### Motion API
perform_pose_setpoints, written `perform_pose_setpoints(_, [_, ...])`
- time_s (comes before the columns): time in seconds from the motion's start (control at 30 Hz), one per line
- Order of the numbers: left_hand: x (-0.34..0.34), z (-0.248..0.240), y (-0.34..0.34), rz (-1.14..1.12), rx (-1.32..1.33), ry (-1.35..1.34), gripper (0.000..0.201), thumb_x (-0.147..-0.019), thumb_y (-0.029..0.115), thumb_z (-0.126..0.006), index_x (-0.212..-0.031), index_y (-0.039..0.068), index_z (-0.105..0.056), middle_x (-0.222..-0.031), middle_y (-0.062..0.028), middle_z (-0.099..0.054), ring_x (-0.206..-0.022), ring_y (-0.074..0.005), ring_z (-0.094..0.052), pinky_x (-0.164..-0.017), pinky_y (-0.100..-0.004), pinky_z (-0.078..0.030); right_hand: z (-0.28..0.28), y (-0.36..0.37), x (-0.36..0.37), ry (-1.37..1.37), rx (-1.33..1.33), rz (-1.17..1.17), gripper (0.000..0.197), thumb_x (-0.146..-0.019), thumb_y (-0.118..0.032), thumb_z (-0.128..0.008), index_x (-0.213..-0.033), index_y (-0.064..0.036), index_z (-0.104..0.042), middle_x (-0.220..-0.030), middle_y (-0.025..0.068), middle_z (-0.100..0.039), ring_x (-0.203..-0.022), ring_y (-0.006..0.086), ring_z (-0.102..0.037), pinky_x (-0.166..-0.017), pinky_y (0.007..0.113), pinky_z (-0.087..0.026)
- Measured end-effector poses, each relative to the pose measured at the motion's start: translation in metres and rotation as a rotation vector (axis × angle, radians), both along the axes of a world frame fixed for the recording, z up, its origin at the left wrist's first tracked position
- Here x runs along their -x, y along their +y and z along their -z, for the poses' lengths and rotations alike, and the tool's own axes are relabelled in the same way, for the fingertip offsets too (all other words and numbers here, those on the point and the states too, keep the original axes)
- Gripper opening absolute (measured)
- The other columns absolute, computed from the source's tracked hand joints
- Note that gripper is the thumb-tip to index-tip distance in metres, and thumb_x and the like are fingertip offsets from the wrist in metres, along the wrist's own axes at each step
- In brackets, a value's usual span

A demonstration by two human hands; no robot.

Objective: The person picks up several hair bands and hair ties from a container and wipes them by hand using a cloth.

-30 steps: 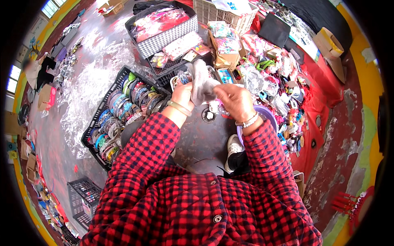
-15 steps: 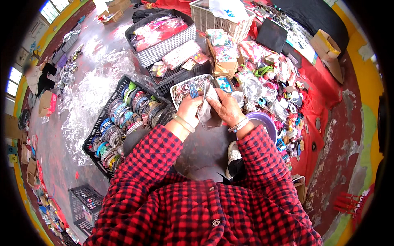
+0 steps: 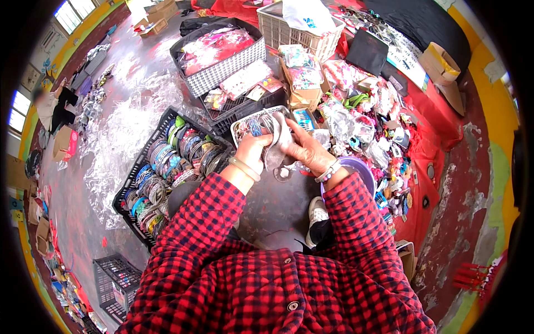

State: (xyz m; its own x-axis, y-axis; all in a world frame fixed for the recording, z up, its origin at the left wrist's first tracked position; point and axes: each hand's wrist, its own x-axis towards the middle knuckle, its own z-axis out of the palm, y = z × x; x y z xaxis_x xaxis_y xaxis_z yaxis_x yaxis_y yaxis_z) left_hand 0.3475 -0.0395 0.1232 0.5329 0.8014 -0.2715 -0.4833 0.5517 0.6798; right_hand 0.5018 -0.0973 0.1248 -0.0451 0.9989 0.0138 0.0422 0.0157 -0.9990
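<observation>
A greyish-pink cloth (image 3: 279, 146) hangs between my two hands, above the near edge of a white basket (image 3: 233, 123) of small hair ties and loops. My left hand (image 3: 253, 151) pinches the cloth from the left, thumb toward the middle. From the right, my right hand (image 3: 309, 152) has its fingers closed on the cloth's other side. Just below the cloth shows a small round pale piece (image 3: 282, 174); whether it is held or lies lower down, I cannot tell. The fingertips behind the cloth are partly hidden.
To the left stands a black crate (image 3: 129, 183) of headbands in rows. Ahead are a grey patterned basket (image 3: 228, 68) of red packets and a cardboard box (image 3: 305, 96). A purple basin (image 3: 364, 170) and heaped accessories (image 3: 389, 145) lie right. Clear plastic wrap (image 3: 114, 167) covers floor at left.
My hands have moved slightly apart, and the cloth has opened out between them. The round pale piece now shows beneath it.
</observation>
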Motion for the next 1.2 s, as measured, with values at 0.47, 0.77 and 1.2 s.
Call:
perform_pose_setpoints(0.47, [-0.003,0.01,-0.003,-0.027,0.023,0.173,0.016,-0.075,0.009,-0.063,-0.085,-0.004,-0.062,-0.08,-0.0066,-0.062,-0.069,-0.0147,-0.058,-0.065,-0.0247,-0.045,-0.017,-0.001,0.008,-0.611,0.046,0.051,0.054,-0.075,-0.055,-0.056,-0.087,-0.0022,-0.06,-0.076,0.022,-0.061,-0.078,0.0381,-0.059,-0.067,0.041,-0.045])
perform_pose_setpoints(0.77, [0.001,-0.039,-0.01,-0.101,-0.202,0.191,0.01,-0.076,0.009,-0.062,-0.082,0.0,-0.062,-0.076,-0.0036,-0.062,-0.068,-0.0116,-0.057,-0.064,-0.0235,-0.043,-0.016,0.0,0.009,0.038,0.076,-0.109,0.036,-0.078,-0.037,-0.064,-0.09,-0.0031,-0.064,-0.076,0.0049,-0.064,-0.069,0.0096,-0.056,-0.066,0.027,-0.045])
perform_pose_setpoints(1.2, [0.029,-0.049,0.008,-0.055,-0.099,0.113,0.012,-0.077,0.017,-0.061,-0.084,0.006,-0.062,-0.074,-0.0003,-0.061,-0.063,-0.0104,-0.054,-0.056,-0.0219,-0.039,-0.02,-0.008,0.013,-0.117,-0.003,-0.253,0.036,-0.083,-0.038,-0.057,-0.085,-0.0021,-0.061,-0.07,0.0025,-0.059,-0.065,0.0079,-0.051,-0.059,0.026,-0.041])
